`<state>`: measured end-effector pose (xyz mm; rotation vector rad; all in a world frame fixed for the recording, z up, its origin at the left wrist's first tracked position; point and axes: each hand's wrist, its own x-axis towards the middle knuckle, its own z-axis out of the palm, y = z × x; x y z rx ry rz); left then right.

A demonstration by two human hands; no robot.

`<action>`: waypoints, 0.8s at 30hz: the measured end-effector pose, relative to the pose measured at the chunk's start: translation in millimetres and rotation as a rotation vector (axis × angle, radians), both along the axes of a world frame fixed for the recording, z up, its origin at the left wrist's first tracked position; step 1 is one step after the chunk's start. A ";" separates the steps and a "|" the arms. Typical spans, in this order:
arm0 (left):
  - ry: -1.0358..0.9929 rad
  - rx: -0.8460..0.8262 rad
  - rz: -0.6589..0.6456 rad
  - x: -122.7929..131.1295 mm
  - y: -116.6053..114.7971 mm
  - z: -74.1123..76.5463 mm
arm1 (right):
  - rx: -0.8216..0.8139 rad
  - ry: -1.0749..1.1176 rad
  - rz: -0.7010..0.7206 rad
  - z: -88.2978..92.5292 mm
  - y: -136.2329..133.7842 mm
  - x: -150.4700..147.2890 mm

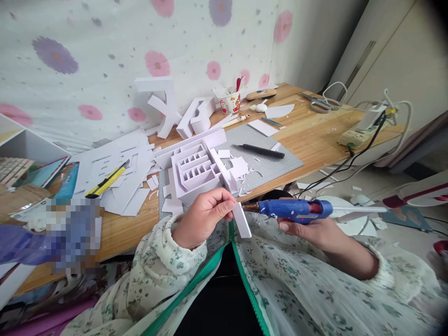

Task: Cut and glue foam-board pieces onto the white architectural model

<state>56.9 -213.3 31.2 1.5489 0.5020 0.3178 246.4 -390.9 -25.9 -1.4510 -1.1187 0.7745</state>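
- My floral jacket [297, 275] hangs open beneath the work; any dripping glue could land on its fabric.
- The compartmented white model [196, 189] rests on the gray cutting mat [287, 161], just beyond my left hand [206, 217]; a careless forward push of my knuckles could shift it.
- My right hand [311, 231] wraps around the blue glue gun [287, 208], whose nozzle points toward my left fingertips; if it is hot, a slip could burn me.
- My left hand pinches the white strip [242, 221] near its upper end, in front of my jacket; too loose a pinch could let it twist or drop. Whether the nozzle touches it, I can't quite tell.
- Writing: the power strip [357, 134] bears small marks, the paper cup [230, 102] red printing, the gun a pale label; I can read none.
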 end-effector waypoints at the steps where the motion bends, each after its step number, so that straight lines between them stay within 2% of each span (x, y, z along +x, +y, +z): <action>1: 0.005 0.004 -0.010 0.0 0.1 0.5 | 0.005 -0.004 -0.009 -0.4 0.3 0.0; 15: 0.012 0.037 0.026 1.7 2.1 -1.3 | -0.027 -0.086 -0.035 -7.0 -3.8 2.7; 24: -0.015 0.009 0.081 2.4 1.6 0.6 | -0.018 -0.178 0.023 3.2 -2.8 2.1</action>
